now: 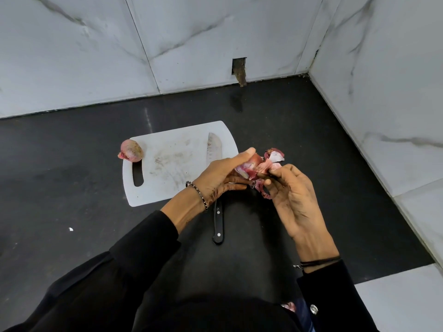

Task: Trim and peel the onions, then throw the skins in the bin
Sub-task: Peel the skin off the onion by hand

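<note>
My left hand [220, 178] grips a red onion [254, 165] just off the right edge of the white cutting board [167, 164]. My right hand [292, 195] pinches a loose flap of pink onion skin [266, 167] that is still joined to that onion. More torn skin [275, 155] sticks out behind the onion, and some hangs below my right fingers. A second red onion [131, 150] with its skin on sits at the board's far left corner. A knife lies on the board's right side, blade [213, 149] pointing away, black handle [218, 224] hanging off the near edge.
The board lies on a black countertop [72, 188] in a corner of white marble walls [383, 92]. A small white scrap [71, 229] lies on the counter to the left. A broken hole in the back wall [239, 70] sits above the counter. No bin is in view.
</note>
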{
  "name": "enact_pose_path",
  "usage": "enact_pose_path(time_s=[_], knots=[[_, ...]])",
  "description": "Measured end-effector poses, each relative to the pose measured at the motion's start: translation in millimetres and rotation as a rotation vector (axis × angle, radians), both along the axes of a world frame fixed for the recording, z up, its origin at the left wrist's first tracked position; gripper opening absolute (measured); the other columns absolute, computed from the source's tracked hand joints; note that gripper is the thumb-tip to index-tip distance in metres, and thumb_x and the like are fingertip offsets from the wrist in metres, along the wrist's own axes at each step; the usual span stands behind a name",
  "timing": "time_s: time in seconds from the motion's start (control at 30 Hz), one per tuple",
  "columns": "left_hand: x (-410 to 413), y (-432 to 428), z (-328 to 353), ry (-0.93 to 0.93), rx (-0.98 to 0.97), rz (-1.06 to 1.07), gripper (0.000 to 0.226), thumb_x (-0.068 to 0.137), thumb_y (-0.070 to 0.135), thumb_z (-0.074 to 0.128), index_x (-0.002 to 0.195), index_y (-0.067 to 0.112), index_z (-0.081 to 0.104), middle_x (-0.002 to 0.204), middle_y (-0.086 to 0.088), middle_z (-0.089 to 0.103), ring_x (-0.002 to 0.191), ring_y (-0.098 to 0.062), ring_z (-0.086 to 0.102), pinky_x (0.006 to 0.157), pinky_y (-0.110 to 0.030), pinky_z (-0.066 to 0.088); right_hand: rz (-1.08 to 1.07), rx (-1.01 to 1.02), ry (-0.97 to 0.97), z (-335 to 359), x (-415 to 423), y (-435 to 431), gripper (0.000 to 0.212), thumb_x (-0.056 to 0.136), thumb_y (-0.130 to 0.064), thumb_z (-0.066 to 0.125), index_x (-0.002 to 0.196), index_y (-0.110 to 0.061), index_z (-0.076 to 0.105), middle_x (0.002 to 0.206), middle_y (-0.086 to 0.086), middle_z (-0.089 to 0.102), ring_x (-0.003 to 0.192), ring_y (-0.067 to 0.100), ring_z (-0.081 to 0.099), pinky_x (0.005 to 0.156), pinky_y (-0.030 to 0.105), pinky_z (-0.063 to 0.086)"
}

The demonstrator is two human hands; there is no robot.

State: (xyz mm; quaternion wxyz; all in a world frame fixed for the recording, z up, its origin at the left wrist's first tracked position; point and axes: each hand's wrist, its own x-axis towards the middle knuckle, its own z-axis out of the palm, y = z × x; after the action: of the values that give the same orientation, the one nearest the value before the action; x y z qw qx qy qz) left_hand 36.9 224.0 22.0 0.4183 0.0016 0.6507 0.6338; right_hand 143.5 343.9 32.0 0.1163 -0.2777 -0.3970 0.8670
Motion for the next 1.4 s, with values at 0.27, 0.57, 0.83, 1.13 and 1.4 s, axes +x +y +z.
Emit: enact_pose_path(time_s=[0.27,0.57,0.83,1.13,1.4], knots=[[4,-2,-4,-0.055,-0.039,0.002,0.054,0.081,0.058,0.065,0.109,0.012,0.069,0.097,-0.010,0.076,0.092,-0.021,0.073,0.078,-0.033,0.059,-0.055,-0.105,-0.011,5,-3,2,0.021,0.093,0.002,0.057,0.077,-0.009,0.065,0.077,0.003,0.067,0.066,0.009,0.060,0.059,0.017,0.053],[-1,-7,-1,-0.197,0.087,0.138,0.051,0.082,0.047,0.069,0.116,0.008,0.063,0.095,-0.015,0.074,0.087,-0.024,0.070,0.086,-0.036,0.058,-0.174,-0.170,-0.084,3,1,12,0.035,0.091,-0.001,0.055,0.060,-0.017,0.062,0.070,-0.002,0.061,0.054,0.007,0.049,0.047,0.018,0.043],[-4,-12,-2,-0.317,0.135,0.192,0.063,0.082,0.052,0.066,0.118,0.000,0.060,0.098,-0.019,0.071,0.082,-0.026,0.069,0.076,-0.032,0.058,-0.302,-0.096,-0.120,-1,3,22,0.030,0.090,-0.004,0.056,0.064,-0.019,0.060,0.067,-0.005,0.058,0.054,0.005,0.047,0.050,0.018,0.038],[-5,-19,-6,-0.423,0.166,0.175,0.070,0.080,0.059,0.060,0.110,-0.004,0.064,0.092,-0.017,0.071,0.078,-0.025,0.068,0.071,-0.029,0.059,-0.403,0.131,-0.151,-11,6,30,0.016,0.090,-0.013,0.068,0.076,-0.019,0.062,0.078,-0.002,0.065,0.070,0.009,0.059,0.062,0.022,0.049],[-3,-14,1,-0.481,0.247,0.202,0.078,0.070,0.056,0.069,0.116,-0.007,0.062,0.098,-0.019,0.068,0.080,-0.026,0.066,0.073,-0.030,0.058,-0.048,0.910,-0.333,-19,14,19,0.027,0.089,-0.048,0.074,0.109,-0.034,0.064,0.114,-0.009,0.066,0.098,0.004,0.066,0.073,0.022,0.054]])
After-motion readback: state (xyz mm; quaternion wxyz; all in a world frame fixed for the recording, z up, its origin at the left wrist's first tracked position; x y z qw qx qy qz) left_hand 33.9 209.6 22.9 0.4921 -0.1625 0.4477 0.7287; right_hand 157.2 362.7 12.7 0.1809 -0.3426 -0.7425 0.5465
